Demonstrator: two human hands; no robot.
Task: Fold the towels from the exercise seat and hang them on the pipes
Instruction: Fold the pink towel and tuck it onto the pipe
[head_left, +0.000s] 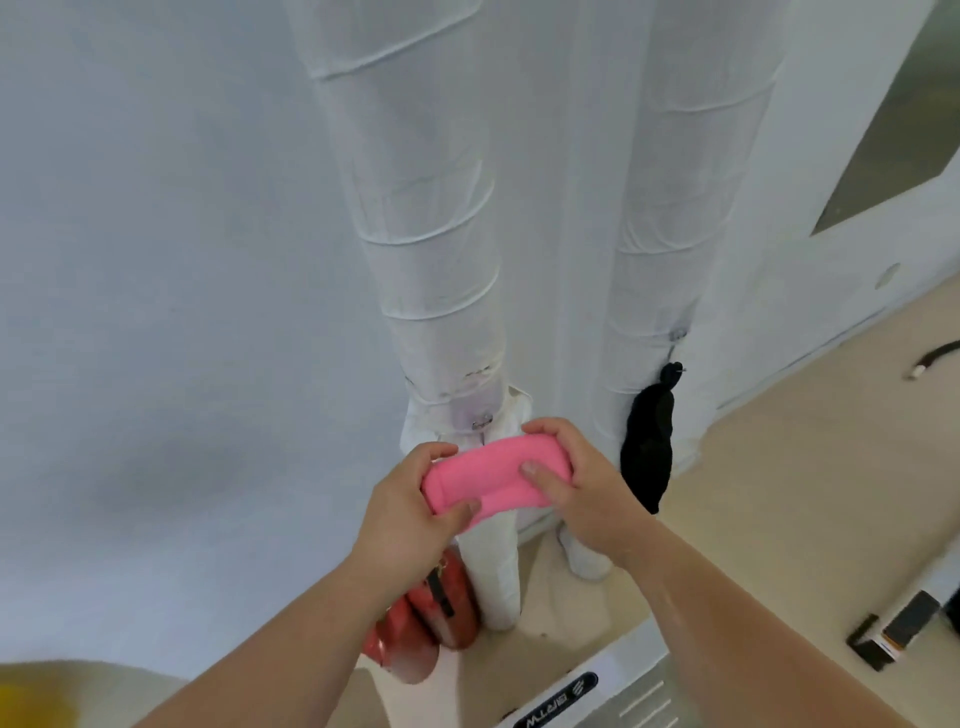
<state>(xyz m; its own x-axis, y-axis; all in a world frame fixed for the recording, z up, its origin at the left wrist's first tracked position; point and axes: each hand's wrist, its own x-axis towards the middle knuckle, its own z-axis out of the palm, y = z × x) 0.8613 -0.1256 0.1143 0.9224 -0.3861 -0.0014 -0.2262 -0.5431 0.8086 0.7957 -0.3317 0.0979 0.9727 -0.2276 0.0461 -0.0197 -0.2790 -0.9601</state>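
A folded pink towel (493, 475) is held level between both hands, in front of two white wrapped pipes. My left hand (410, 512) grips its left end, thumb underneath. My right hand (576, 478) grips its right end, thumb on top. The left pipe (431, 249) rises straight behind the towel, with a small metal hook (482, 422) just above the towel. The right pipe (660, 223) stands beside it, and a black towel (649, 447) hangs from a hook low on it. The exercise seat is out of view.
A white wall (156, 260) fills the left. Red fire extinguishers (431, 618) stand on the floor at the left pipe's foot. A white machine base (597, 691) lies at the bottom edge. A black cable (935, 356) and small black boxes (893, 629) lie on the beige floor, right.
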